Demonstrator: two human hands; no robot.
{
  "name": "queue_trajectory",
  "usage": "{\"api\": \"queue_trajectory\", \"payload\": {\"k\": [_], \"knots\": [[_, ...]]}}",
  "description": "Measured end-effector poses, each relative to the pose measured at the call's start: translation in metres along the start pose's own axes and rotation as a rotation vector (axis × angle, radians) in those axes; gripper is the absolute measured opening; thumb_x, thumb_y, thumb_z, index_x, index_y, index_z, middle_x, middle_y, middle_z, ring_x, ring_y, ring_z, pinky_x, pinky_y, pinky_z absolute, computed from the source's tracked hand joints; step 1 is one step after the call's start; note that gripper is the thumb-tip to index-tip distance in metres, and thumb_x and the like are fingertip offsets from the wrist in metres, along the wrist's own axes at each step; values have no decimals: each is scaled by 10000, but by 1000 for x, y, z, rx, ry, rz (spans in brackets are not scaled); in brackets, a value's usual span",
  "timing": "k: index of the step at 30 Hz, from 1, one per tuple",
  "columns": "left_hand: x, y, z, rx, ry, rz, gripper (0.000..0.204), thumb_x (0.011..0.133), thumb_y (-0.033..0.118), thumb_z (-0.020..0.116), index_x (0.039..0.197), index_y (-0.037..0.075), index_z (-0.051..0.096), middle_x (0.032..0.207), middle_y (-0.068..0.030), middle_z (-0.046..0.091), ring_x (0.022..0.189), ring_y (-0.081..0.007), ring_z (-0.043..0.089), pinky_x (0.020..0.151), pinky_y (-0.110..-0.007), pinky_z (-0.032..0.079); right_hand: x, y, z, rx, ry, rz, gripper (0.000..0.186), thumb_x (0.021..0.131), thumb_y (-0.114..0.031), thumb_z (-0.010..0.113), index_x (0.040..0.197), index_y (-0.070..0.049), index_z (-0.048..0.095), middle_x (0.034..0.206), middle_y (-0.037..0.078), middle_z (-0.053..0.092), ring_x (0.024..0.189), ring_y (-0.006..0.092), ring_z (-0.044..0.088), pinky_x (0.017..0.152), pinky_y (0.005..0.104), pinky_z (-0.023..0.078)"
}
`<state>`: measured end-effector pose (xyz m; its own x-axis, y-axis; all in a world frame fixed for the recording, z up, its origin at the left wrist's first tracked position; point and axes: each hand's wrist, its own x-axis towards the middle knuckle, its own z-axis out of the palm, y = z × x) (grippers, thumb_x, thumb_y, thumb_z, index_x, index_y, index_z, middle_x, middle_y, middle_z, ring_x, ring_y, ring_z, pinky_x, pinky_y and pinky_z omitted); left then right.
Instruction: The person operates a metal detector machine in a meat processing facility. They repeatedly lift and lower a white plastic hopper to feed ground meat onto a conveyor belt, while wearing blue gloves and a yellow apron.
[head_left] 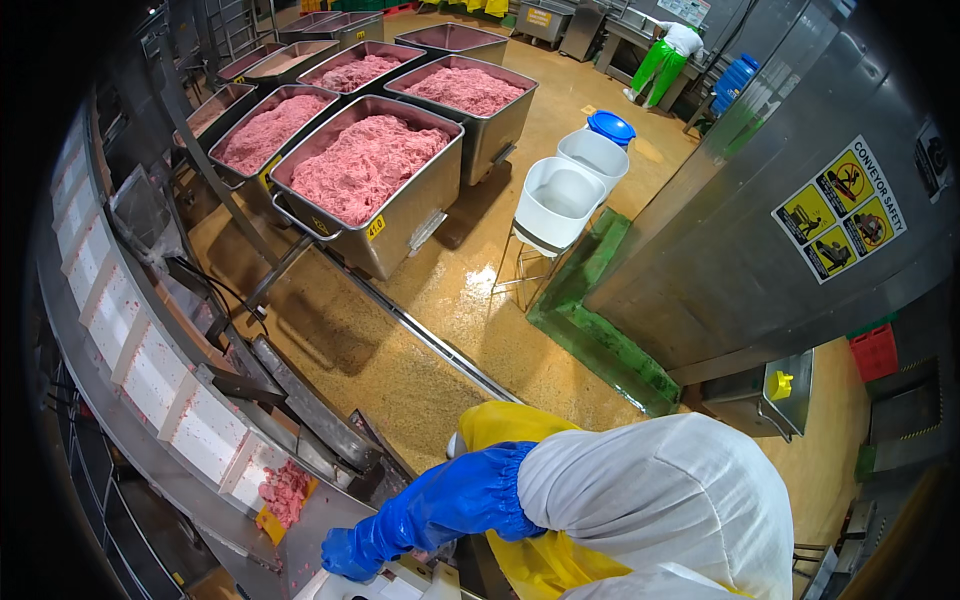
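Note:
My right hand [350,555], in a blue glove under a long blue sleeve cover [450,497], reaches left across the lower edge. Its fingers look curled in at a white edge [320,585] beside the conveyor; what they grip is hidden. Just up and left of it, a small heap of pink ground meat [286,492] lies on the conveyor's lower end, with a flat orange piece [269,525] showing from under it. The white conveyor belt [135,340] has raised cross slats and pink scraps. My left hand is out of view.
Steel tubs [440,190] of pink ground meat stand ahead. White buckets [556,205] rest on a metal stand. A blue lid [611,127] lies behind them. A steel cabinet [780,240] with a safety sign rises at right, beside a green floor curb [605,330]. A co-worker [668,55] bends far off.

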<state>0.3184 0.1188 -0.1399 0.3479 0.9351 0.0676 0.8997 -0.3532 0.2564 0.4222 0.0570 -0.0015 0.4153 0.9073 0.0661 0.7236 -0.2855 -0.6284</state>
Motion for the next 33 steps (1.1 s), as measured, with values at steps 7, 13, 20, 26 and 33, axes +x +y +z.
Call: {"api": "queue_trajectory", "payload": {"k": [7, 13, 20, 26, 33], "knots": [[-2, -3, 1, 1, 0, -12, 445, 1024, 452, 538, 1143, 69, 731, 981, -162, 748, 850, -329, 710, 767, -443, 577, 0, 0, 0, 16, -23, 21, 248, 732, -225, 646, 901, -58, 716, 927, 154, 731, 891, 355, 706, 757, 485, 548], [0, -5, -1, -2, 1, -11, 455, 1024, 455, 538, 1157, 62, 726, 994, -166, 748, 866, -332, 710, 781, -444, 576, 2, 2, 5, 23, 6, 16, 265, 730, -229, 648, 922, -58, 714, 935, 150, 728, 903, 350, 704, 764, 480, 548], [0, -12, 0, -7, 6, -26, 468, 1024, 458, 537, 1174, 54, 721, 1008, -171, 747, 885, -335, 711, 797, -446, 576, 1, 2, 2, 0, -9, -10, 249, 732, -230, 647, 902, -61, 715, 915, 150, 729, 880, 349, 706, 756, 478, 552], [-2, -20, -2, -19, 9, -37, 479, 1024, 461, 537, 1188, 47, 716, 1021, -175, 746, 901, -337, 711, 811, -447, 576, -1, 0, 1, 31, 47, 24, 259, 712, -236, 661, 892, -59, 715, 898, 145, 731, 866, 353, 710, 738, 480, 557], [-12, -66, -18, -26, 52, -132, 493, 1024, 464, 537, 1205, 39, 710, 1035, -180, 746, 919, -340, 712, 828, -448, 575, -3, -1, -1, 1, 82, 4, 248, 696, -221, 701, 883, -76, 772, 902, 164, 754, 865, 368, 731, 763, 472, 581]]}}
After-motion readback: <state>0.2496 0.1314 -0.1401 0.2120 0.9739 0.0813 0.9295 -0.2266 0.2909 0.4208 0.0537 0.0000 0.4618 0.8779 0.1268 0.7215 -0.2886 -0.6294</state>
